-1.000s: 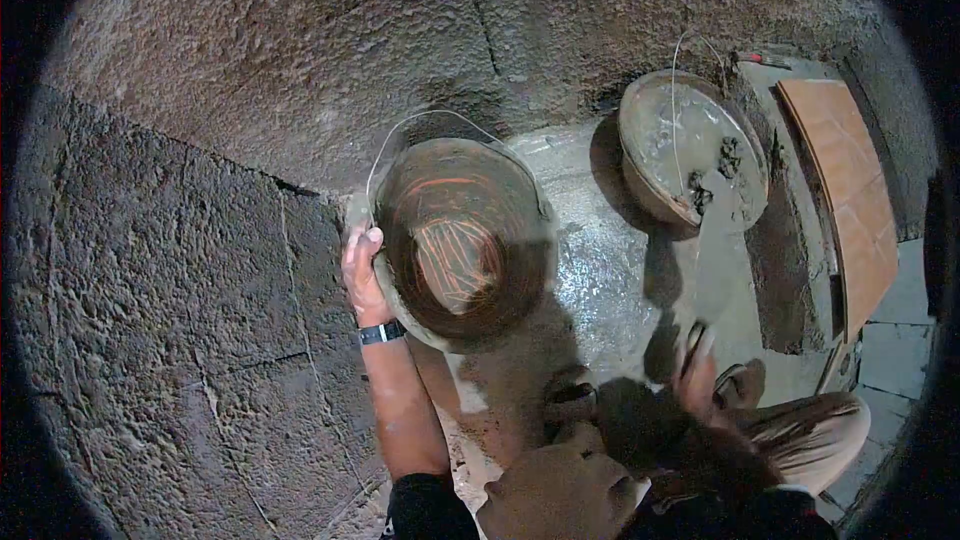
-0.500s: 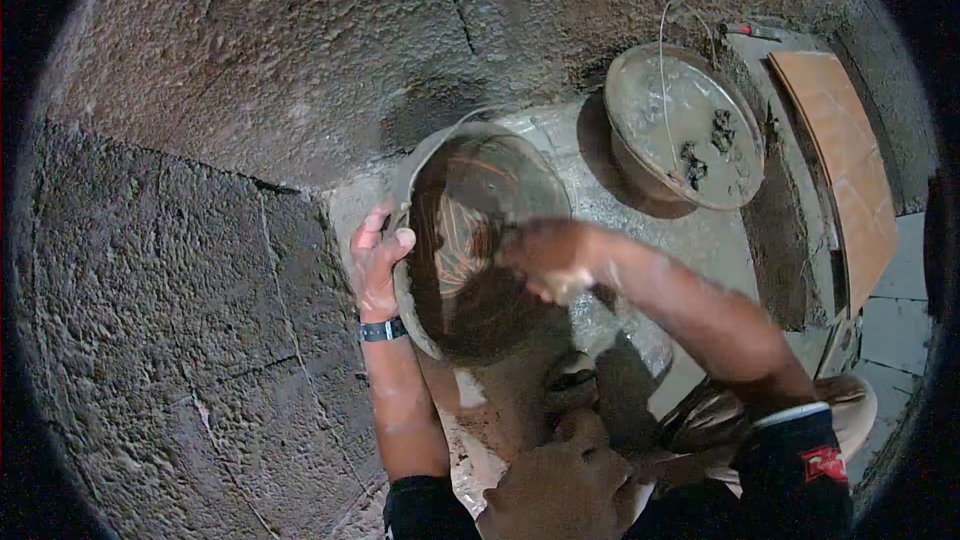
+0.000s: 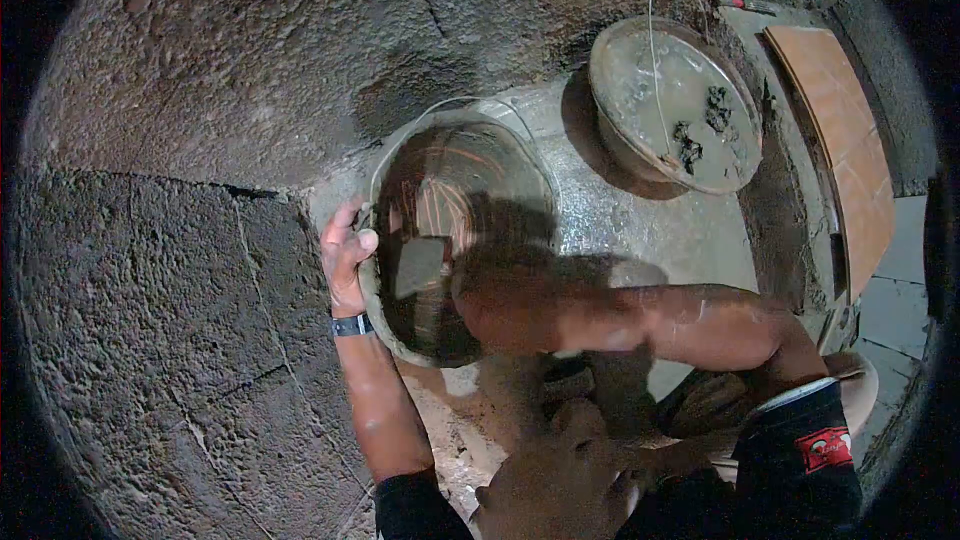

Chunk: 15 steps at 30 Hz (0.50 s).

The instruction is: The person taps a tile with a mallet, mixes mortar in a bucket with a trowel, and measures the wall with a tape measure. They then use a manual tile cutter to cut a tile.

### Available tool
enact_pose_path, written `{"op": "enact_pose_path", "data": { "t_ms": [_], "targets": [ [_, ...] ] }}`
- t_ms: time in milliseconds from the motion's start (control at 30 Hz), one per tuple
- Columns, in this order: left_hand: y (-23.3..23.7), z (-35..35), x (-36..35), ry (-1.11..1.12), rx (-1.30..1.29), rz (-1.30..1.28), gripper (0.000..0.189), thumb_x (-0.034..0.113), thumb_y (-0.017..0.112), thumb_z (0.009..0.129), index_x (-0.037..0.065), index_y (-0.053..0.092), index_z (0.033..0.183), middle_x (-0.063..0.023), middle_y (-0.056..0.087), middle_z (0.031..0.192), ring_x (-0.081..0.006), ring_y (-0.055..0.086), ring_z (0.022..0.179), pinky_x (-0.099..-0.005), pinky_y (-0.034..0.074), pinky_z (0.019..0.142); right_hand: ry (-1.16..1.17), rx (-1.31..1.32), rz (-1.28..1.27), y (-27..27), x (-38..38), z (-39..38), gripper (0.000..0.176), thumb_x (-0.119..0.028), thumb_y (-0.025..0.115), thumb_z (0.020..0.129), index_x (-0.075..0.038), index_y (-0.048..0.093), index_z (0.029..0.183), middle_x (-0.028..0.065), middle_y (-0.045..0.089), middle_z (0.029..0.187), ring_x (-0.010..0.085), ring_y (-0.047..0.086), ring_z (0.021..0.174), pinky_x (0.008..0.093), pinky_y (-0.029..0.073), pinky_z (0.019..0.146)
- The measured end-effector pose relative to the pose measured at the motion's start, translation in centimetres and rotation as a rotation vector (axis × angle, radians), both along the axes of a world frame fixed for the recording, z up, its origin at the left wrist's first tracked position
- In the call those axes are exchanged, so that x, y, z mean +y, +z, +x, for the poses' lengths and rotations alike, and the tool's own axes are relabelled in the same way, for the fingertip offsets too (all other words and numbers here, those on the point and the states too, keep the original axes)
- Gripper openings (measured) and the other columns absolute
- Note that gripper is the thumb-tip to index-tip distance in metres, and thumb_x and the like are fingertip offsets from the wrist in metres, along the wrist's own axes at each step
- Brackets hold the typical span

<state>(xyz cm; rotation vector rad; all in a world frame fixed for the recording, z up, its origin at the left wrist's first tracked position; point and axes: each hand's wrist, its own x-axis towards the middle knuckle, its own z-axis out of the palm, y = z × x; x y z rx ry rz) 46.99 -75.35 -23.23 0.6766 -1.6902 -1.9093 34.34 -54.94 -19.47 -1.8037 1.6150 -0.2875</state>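
Observation:
A round, mortar-smeared bucket (image 3: 545,175) stands in front of me, its wire handle lying back past the far rim. My left hand (image 3: 347,252) grips the rim on the left, thumb on the inner side and fingers outside. My right hand (image 3: 500,302) reaches down into the bucket, closed and in deep shadow. Beside its fingers shows a flat-bladed hand tool (image 3: 418,266), its pale grey blade against the inner wall; the grip is hidden by the hand. Curved scrape streaks mark the bucket's inside.
A second bucket (image 3: 615,105) with grey, watery mix and dark lumps stands at the back right. Beyond it lie a red-handled tool (image 3: 745,5) and orange-brown tile (image 3: 835,130). Rough walls (image 3: 180,290) rise at left and behind.
My right hand has moved lower and left, deeper into the bucket, with the forearm now more level. The grey blade shows now. My left hand keeps its hold on the rim.

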Motion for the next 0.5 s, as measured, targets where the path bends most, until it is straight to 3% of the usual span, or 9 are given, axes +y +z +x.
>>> {"op": "enact_pose_path", "data": {
  "t_ms": [67,133,367,433,467,500],
  "targets": [
    [0.6,-0.6,0.5,-0.003,0.019,0.112,0.066,0.031,0.069,0.067,-0.003,0.057,0.122,-0.0086,0.060,0.115,-0.0182,0.058,0.101,-0.0292,0.043,0.093,-0.039,0.106,-0.089,-1.5,1.4,1.1,0.014,-0.015,0.065,0.079,-0.003,0.067,0.086,0.0069,0.066,0.074,0.0262,0.067,0.070,0.0365,0.055,0.060],
    [1.3,-1.3,0.9,-0.021,0.024,0.091,0.066,0.031,0.069,0.067,-0.003,0.058,0.122,-0.0077,0.061,0.114,-0.0167,0.057,0.100,-0.0280,0.043,0.091,-0.005,0.162,-0.120,-2.9,2.9,0.9,0.016,-0.014,0.064,0.079,-0.003,0.066,0.089,0.0082,0.066,0.078,0.0267,0.067,0.074,0.0368,0.055,0.062],
    [1.4,-2.9,2.0,-0.100,-0.036,-0.008,0.052,0.021,0.069,0.074,-0.002,0.059,0.120,-0.0026,0.061,0.111,-0.0123,0.056,0.095,-0.0253,0.043,0.087,-0.235,-0.121,-0.357,-4.7,4.2,-5.4,0.021,-0.011,0.061,0.080,-0.001,0.062,0.098,0.0129,0.065,0.094,0.0282,0.065,0.088,0.0377,0.054,0.069],
    [2.6,-3.8,3.1,-0.103,-0.104,-0.103,0.046,0.016,0.067,0.076,-0.002,0.060,0.118,-0.0027,0.062,0.108,-0.0127,0.056,0.096,-0.0262,0.043,0.088,-0.287,-0.006,-0.454,-6.9,3.6,-6.4,0.023,-0.010,0.060,0.080,0.000,0.061,0.101,0.0142,0.064,0.098,0.0286,0.064,0.092,0.0379,0.054,0.071],
    [2.9,-4.3,3.6,-0.083,-0.053,-0.088,0.045,0.015,0.067,0.076,-0.002,0.061,0.117,-0.0031,0.062,0.107,-0.0129,0.056,0.096,-0.0268,0.043,0.088,-0.273,0.280,-0.407,-8.2,3.1,-6.5,0.024,-0.010,0.062,0.078,0.000,0.060,0.100,0.0149,0.064,0.098,0.0297,0.064,0.090,0.0387,0.053,0.070],
    [3.1,-4.7,4.1,-0.064,-0.004,-0.072,0.044,0.014,0.068,0.076,-0.002,0.061,0.116,-0.0035,0.063,0.106,-0.0130,0.056,0.096,-0.0273,0.043,0.089,-0.277,0.288,-0.408,-7.7,3.3,-6.3,0.024,-0.010,0.062,0.078,0.000,0.060,0.100,0.0149,0.064,0.098,0.0297,0.064,0.090,0.0387,0.053,0.070]
  ]
}}
